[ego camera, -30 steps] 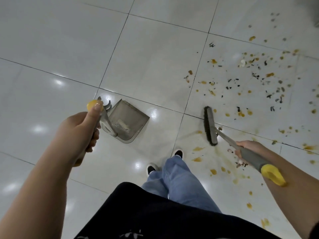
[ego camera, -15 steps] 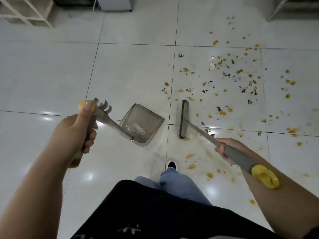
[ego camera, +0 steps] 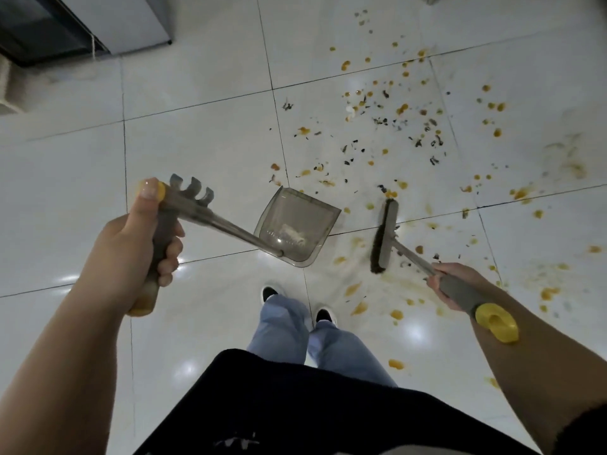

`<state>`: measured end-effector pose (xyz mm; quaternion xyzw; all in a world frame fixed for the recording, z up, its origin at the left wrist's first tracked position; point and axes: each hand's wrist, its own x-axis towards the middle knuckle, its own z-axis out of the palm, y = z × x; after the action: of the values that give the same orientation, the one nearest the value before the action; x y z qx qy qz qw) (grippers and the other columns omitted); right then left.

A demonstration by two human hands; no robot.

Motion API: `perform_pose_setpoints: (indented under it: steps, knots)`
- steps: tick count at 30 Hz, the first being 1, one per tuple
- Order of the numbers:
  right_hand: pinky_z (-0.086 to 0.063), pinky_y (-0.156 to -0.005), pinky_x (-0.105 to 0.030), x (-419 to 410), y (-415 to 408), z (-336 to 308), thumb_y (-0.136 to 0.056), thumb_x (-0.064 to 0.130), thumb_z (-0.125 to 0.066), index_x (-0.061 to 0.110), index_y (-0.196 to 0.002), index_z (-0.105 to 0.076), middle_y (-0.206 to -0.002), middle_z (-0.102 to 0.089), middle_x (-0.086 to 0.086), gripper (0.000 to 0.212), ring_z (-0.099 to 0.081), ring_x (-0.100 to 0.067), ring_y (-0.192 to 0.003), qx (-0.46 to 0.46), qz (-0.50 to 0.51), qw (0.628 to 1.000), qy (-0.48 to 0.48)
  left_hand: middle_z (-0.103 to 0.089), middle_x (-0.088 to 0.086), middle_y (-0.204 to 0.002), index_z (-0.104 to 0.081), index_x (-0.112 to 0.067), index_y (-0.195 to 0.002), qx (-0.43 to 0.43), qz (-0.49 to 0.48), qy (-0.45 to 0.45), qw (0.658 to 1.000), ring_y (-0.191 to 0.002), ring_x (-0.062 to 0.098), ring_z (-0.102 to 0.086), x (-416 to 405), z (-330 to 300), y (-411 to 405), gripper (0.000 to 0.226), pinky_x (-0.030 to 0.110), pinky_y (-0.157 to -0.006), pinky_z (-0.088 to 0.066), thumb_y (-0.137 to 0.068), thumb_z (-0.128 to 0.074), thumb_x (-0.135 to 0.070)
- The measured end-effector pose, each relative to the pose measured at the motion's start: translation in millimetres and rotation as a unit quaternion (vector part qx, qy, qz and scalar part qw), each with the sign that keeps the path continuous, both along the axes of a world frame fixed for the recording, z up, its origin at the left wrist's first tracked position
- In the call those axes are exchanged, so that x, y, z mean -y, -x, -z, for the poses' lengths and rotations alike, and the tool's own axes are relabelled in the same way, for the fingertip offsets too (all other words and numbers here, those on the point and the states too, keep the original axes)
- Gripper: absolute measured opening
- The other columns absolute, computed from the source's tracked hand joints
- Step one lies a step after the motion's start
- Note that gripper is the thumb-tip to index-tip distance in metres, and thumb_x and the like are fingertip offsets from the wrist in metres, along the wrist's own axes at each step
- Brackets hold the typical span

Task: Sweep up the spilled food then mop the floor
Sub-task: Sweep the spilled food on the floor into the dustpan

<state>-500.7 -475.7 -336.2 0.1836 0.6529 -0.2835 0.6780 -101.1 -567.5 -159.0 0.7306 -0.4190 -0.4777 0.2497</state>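
Yellow and orange bits of spilled food (ego camera: 399,110), mixed with dark flecks and wet smears, lie scattered over the white tiled floor (ego camera: 197,133), mostly ahead of and to the right of the right hand's grip.

From the head view, the left hand (ego camera: 141,238) is wrapped round the grey handle of a translucent grey dustpan (ego camera: 297,226), thumb pressed on the yellow cap at the handle's top, just beside a row of comb teeth. From that grip the shaft slants forward and right to the pan, whose open mouth faces away from the person; a pale scrap lies inside it.

The right hand (ego camera: 455,284) is curled round the grey grip of a broom (ego camera: 384,236), the yellow end of the handle sticking out behind the wrist. Ahead and left of this grip, the dark bristle head stands just right of the dustpan, apart from it, over smeared orange residue.

Below both grips show blue jeans (ego camera: 295,333) and two dark shoes. Far forward of the left hand stands a dark-fronted cabinet (ego camera: 82,24).
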Motion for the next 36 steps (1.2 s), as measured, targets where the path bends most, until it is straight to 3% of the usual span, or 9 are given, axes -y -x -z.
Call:
perform_pose_setpoints:
  steps: [3,5,9,14,17,20,28,32,36]
  knots:
    - [-0.043,-0.034,-0.011,5.7,-7.4,-3.3,-0.099,0.011,-0.04,0.011,-0.074,-0.042,-0.073,-0.041,-0.002,0.025,-0.05,-0.001,-0.027,-0.115,-0.066,0.991,0.03,-0.049,-0.002,-0.044,-0.065,-0.024,-0.053,-0.007,0.014,-0.001,1.0,-0.032,0.012,-0.038,18.4,5.6,1.6,0.076,0.021,-0.035,-0.034,-0.044,-0.045,-0.096]
    - [-0.041,-0.033,-0.01,10.0,-10.2,-11.0,-0.099,0.008,-0.039,0.012,-0.074,-0.042,-0.073,-0.04,-0.003,0.025,-0.049,0.0,-0.026,-0.125,-0.067,0.989,0.037,-0.049,-0.003,-0.042,-0.064,-0.022,-0.052,-0.013,0.021,-0.004,1.0,-0.03,0.012,-0.037,31.6,6.7,-0.4,0.078,0.02,-0.032,-0.033,-0.041,-0.045,-0.097]
    - [-0.04,-0.029,-0.012,30.9,-23.2,-32.2,-0.099,0.011,-0.041,0.007,-0.084,-0.044,-0.067,-0.037,-0.006,0.016,-0.045,-0.006,-0.024,-0.055,0.006,0.998,0.043,-0.046,-0.004,-0.04,-0.057,-0.016,-0.059,-0.035,0.012,-0.022,0.999,-0.028,0.01,-0.036,60.3,0.9,-17.3,0.085,0.017,-0.03,-0.032,-0.036,-0.047,-0.097]
    - [-0.038,-0.027,-0.011,89.5,-79.1,-44.7,-0.101,0.022,-0.038,0.006,-0.074,-0.038,-0.044,-0.041,-0.004,0.031,-0.04,-0.006,-0.021,0.045,-0.008,0.999,0.018,-0.043,-0.005,-0.038,-0.05,-0.011,-0.068,-0.05,-0.003,-0.042,0.998,-0.026,0.01,-0.033,106.0,-3.8,-47.6,0.086,0.016,-0.028,-0.03,-0.044,-0.042,-0.093]
    - [-0.041,-0.029,-0.012,132.6,-119.2,-48.2,-0.099,0.023,-0.043,0.007,-0.076,-0.039,-0.053,-0.039,-0.003,0.029,-0.042,-0.007,-0.024,0.056,-0.021,0.998,0.018,-0.043,-0.004,-0.038,-0.051,-0.01,-0.067,-0.044,-0.006,-0.032,0.998,-0.026,0.01,-0.033,134.7,-8.3,-71.1,0.092,0.017,-0.028,-0.03,-0.036,-0.046,-0.096]
    - [-0.043,-0.03,-0.014,173.6,-154.1,-44.0,-0.098,0.025,-0.047,0.008,-0.078,-0.04,-0.05,-0.043,-0.003,0.027,-0.045,-0.008,-0.026,0.09,-0.017,0.995,0.025,-0.044,-0.004,-0.038,-0.052,-0.008,-0.068,-0.037,-0.026,-0.024,0.999,-0.027,0.01,-0.035,158.9,-13.3,-96.9,0.086,0.019,-0.029,-0.03,-0.046,-0.043,-0.09]
    - [-0.04,-0.028,-0.013,273.1,-226.7,-24.7,-0.098,0.02,-0.048,0.006,-0.081,-0.041,-0.057,-0.041,-0.003,0.023,-0.042,-0.006,-0.024,0.089,-0.155,0.984,-0.002,-0.046,-0.004,-0.039,-0.054,-0.008,-0.07,0.03,-0.03,-0.001,0.999,-0.031,0.009,-0.036,209.4,-10.3,-143.1,0.081,0.021,-0.036,-0.032,-0.054,-0.044,-0.086]
    - [-0.038,-0.028,-0.012,307.6,-243.5,-6.6,-0.098,0.02,-0.046,0.009,-0.073,-0.041,-0.038,-0.043,-0.002,0.028,-0.042,-0.006,-0.023,0.126,-0.167,0.978,-0.015,-0.046,-0.005,-0.037,-0.056,-0.012,-0.067,0.053,-0.083,-0.011,0.995,-0.029,0.008,-0.037,231.9,0.3,-157.1,0.087,0.022,-0.039,-0.033,-0.045,-0.046,-0.095]
    - [-0.041,-0.03,-0.012,330.6,-243.7,13.1,-0.097,0.017,-0.049,0.007,-0.077,-0.043,-0.041,-0.047,-0.004,0.023,-0.044,-0.006,-0.025,0.117,-0.181,0.976,-0.013,-0.048,-0.005,-0.039,-0.061,-0.023,-0.056,0.084,-0.078,-0.015,0.993,-0.03,0.01,-0.039,249.2,7.6,-152.8,0.076,0.026,-0.042,-0.035,-0.042,-0.043,-0.096]
